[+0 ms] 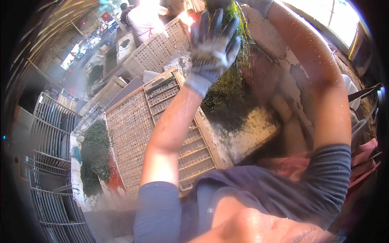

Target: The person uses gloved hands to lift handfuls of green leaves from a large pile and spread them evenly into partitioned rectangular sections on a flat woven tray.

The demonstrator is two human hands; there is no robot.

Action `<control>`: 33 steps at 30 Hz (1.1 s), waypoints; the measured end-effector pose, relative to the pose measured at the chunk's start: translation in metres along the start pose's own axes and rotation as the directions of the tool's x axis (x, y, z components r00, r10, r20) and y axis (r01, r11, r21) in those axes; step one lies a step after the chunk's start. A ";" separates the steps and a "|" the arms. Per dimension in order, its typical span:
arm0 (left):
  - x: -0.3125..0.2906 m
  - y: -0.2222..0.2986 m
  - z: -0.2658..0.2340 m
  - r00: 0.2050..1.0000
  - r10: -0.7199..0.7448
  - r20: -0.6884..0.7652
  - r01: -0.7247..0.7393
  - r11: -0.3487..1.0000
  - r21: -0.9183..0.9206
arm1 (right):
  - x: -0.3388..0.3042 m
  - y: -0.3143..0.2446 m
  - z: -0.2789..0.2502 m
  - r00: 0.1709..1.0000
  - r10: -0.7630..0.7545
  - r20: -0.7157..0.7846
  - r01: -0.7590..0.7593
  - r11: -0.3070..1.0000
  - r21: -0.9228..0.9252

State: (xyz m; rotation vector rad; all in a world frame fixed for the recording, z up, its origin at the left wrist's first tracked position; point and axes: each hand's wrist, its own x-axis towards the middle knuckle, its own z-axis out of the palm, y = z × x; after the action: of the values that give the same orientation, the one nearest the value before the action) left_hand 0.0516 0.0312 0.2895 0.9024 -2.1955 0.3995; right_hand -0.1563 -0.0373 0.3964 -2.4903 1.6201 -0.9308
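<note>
A long bundle of wet green strands, like seaweed or water plants (229, 91), hangs from the top edge down to a dark green heap. My left hand (212, 46), in a grey and dark knit glove, is raised with its fingers spread beside the strands. Whether its palm touches them I cannot tell. At the top edge my right hand (259, 4), also gloved, is near the upper end of the bundle. Its fingers are cut off by the frame. Below my left forearm lies a tan slatted frame (184, 148) on a perforated panel (129, 137).
A dark green heap (95, 154) of plant matter lies left of the panel. Metal racks (52, 162) stand at the far left. Beyond are another perforated board (158, 46) and a person in a light shirt (144, 20). A pale worn board (251, 133) sits beneath the hanging strands.
</note>
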 end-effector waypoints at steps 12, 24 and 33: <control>-0.176 -0.008 0.210 0.825 -0.069 0.561 0.228 0.949 -0.218 | 0.007 0.002 0.006 0.998 -0.038 0.046 0.035 0.997 0.063; -0.140 0.023 0.027 0.868 -0.096 0.487 0.448 0.572 -0.687 | -0.002 0.017 0.009 0.997 -0.046 0.059 0.040 0.995 0.092; -0.117 -0.031 0.154 0.861 -0.264 0.434 0.504 0.557 -0.660 | 0.003 0.006 0.029 0.992 -0.093 0.084 0.080 0.986 0.148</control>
State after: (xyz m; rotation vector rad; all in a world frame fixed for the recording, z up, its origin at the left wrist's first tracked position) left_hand 0.0539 -0.0140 0.0988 0.9377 -2.0021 -0.8946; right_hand -0.1459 -0.0509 0.3722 -2.4824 1.3766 -0.8949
